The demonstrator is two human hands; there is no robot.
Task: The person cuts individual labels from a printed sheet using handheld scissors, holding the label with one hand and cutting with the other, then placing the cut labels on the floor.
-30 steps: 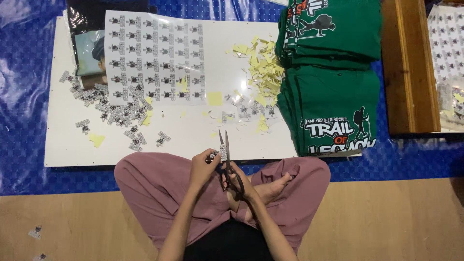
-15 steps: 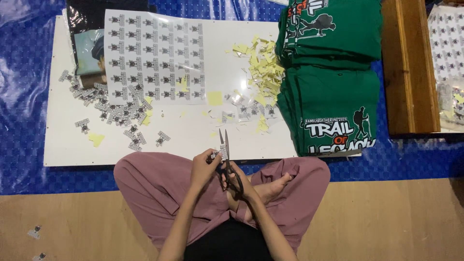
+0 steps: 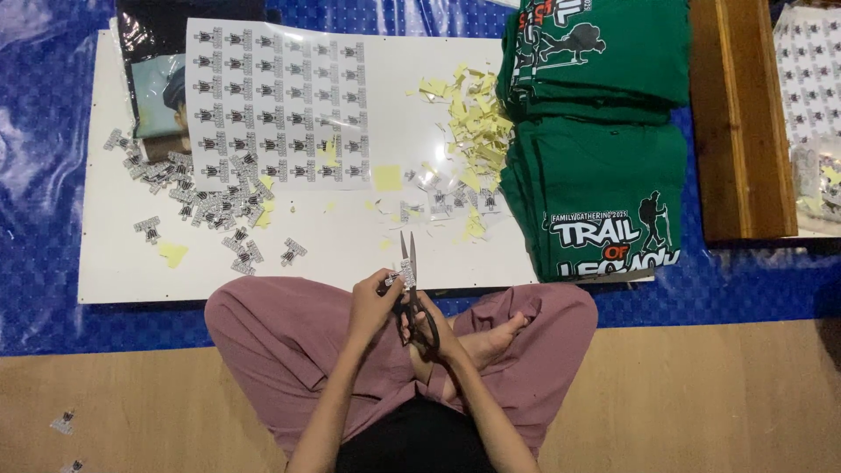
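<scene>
From the head view I see my right hand (image 3: pixel 435 331) gripping one pair of scissors (image 3: pixel 410 289), fingers curled through the dark handles, the blades pointing far and only narrowly parted. My left hand (image 3: pixel 372 302) sits just left of the blades, its fingertips pinched narrow on one small printed sticker piece (image 3: pixel 401 275), which touches the blades near their base. Both hands hover over my crossed legs in pink trousers (image 3: pixel 280 342), at the near edge of one white board (image 3: pixel 350 245) that lies on a blue tarp (image 3: pixel 44 175). On the board, far and left, lies one large sticker sheet (image 3: pixel 279 105) printed in rows of small dark designs. Left of and below it a heap of cut stickers (image 3: pixel 206 197) spreads out, too many and too small for me to count. Yellow backing scraps (image 3: pixel 473 123) pile at the far right of the board, again more than I can count, with one larger yellow square (image 3: pixel 387 178) lying apart near the middle. Right of the board I count two stacks of folded green shirts (image 3: pixel 604 140), one farther and one nearer, touching each other. Beyond them to the right stands one wooden plank (image 3: pixel 740 123), and another sticker sheet (image 3: pixel 806 79) shows at the far right edge. Two loose stickers (image 3: pixel 63 423) lie on the wooden floor (image 3: pixel 701 403) at near left.
</scene>
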